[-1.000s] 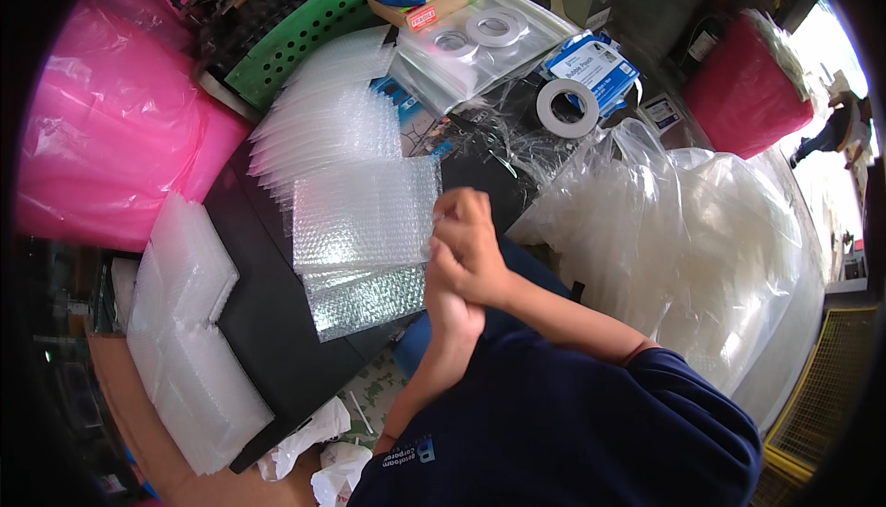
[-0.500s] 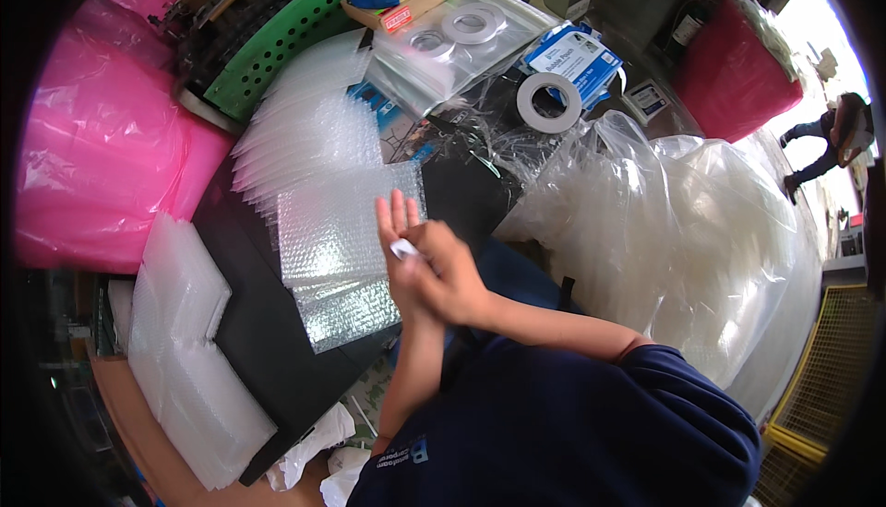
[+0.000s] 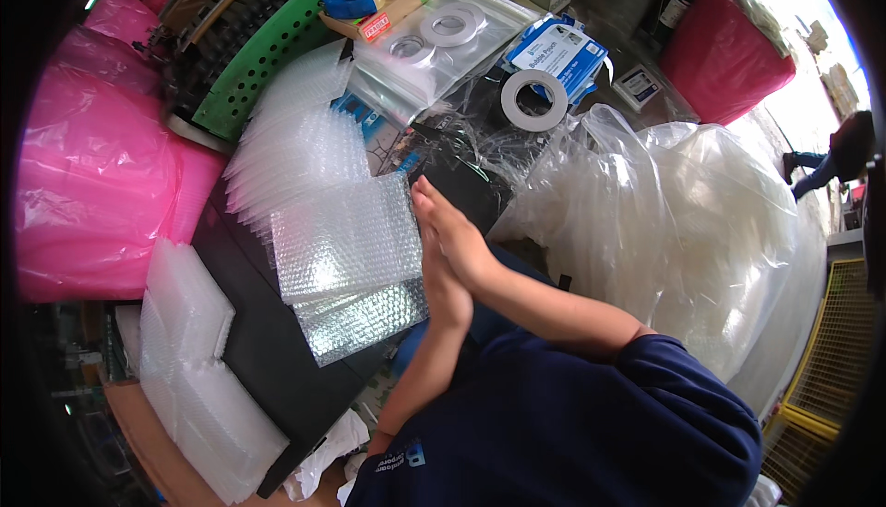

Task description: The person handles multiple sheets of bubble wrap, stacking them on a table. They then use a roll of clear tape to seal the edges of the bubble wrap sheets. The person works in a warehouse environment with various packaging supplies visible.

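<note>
Flat palms (image 3: 449, 253) pressed together, fingers straight

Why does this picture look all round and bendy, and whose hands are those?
The picture comes from a small camera worn on a person's head, looking down. Its wide lens bends straight edges. No machine here, just a person in a dark blue shirt. Their left hand and right hand are pressed flat together, palm to palm; I cannot see anything between them. Right beside them lies a clear bubble-wrap pouch on a black table top, with a fanned stack of more bubble pouches behind. Farther off are a white tape roll, a big pink plastic bag and a heap of clear plastic sheeting.
</note>
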A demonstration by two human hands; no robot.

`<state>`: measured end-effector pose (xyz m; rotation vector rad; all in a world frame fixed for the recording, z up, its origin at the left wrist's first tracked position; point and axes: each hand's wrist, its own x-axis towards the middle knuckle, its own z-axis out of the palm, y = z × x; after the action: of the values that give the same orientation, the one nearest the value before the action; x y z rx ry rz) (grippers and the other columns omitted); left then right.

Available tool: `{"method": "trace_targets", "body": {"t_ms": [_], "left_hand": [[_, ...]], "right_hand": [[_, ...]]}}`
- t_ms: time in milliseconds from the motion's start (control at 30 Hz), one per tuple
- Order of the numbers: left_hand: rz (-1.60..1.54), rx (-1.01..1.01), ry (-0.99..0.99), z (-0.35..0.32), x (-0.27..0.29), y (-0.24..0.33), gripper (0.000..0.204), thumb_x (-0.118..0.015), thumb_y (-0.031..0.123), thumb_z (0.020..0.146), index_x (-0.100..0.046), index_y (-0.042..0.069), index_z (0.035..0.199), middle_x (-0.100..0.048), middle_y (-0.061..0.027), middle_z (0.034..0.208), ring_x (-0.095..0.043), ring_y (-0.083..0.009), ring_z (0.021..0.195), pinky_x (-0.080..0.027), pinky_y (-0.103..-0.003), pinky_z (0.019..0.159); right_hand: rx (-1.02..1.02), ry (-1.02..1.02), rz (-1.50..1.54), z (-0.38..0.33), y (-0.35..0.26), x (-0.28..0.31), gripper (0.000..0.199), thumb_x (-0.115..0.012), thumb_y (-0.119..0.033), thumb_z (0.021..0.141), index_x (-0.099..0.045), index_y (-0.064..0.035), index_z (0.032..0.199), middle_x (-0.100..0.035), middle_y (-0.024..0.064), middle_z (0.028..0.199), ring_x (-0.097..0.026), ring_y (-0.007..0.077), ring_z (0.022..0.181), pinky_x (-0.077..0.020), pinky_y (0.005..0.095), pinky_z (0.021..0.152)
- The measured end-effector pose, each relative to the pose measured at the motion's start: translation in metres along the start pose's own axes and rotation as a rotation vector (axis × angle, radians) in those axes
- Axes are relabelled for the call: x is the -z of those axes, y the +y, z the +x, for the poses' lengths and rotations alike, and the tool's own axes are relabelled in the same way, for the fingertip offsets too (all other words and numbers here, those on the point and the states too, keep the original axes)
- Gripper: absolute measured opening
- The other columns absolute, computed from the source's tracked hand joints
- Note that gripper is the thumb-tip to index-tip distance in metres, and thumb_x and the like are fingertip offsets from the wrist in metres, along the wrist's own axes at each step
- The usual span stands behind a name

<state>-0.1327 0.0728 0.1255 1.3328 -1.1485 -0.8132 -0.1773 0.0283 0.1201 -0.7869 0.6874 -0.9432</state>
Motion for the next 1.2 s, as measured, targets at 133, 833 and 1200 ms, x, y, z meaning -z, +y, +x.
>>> {"method": "trace_targets", "body": {"t_ms": [133,833,1200], "left_hand": [[-0.536,0.476,0.073,0.031,0.028,-0.032,0.062,-0.028,0.039,0.101,-0.011,0.001,0.147,-0.008,-0.0149,0.154,-0.011,-0.0265,0.142,-0.017,-0.036,0.113],[-0.206,0.127,-0.073,-0.004,-0.016,0.006,0.063,-0.017,0.041,0.101,-0.004,0.000,0.147,0.001,-0.0130,0.155,0.002,-0.0214,0.143,-0.002,-0.034,0.115],[-0.239,-0.063,-0.292,-0.001,-0.021,0.002,0.063,-0.029,0.033,0.101,-0.003,-0.004,0.145,-0.007,-0.0207,0.153,-0.004,-0.0299,0.142,-0.008,-0.039,0.114]], "right_hand": [[0.370,0.003,-0.559,-0.027,0.037,-0.016,0.056,-0.032,-0.029,0.101,-0.020,0.0064,0.143,-0.015,0.0192,0.152,-0.014,0.0250,0.141,-0.0134,0.0360,0.113],[-0.190,0.153,0.239,0.008,-0.019,0.008,0.058,-0.031,-0.038,0.100,-0.022,-0.0020,0.145,-0.025,0.0167,0.150,-0.021,0.0253,0.140,-0.0219,0.0342,0.110],[-0.249,0.333,0.292,-0.004,-0.014,0.049,0.053,-0.051,-0.010,0.093,-0.030,-0.0030,0.141,-0.053,0.0172,0.126,-0.059,0.0250,0.108,-0.0509,0.0354,0.086]]}}
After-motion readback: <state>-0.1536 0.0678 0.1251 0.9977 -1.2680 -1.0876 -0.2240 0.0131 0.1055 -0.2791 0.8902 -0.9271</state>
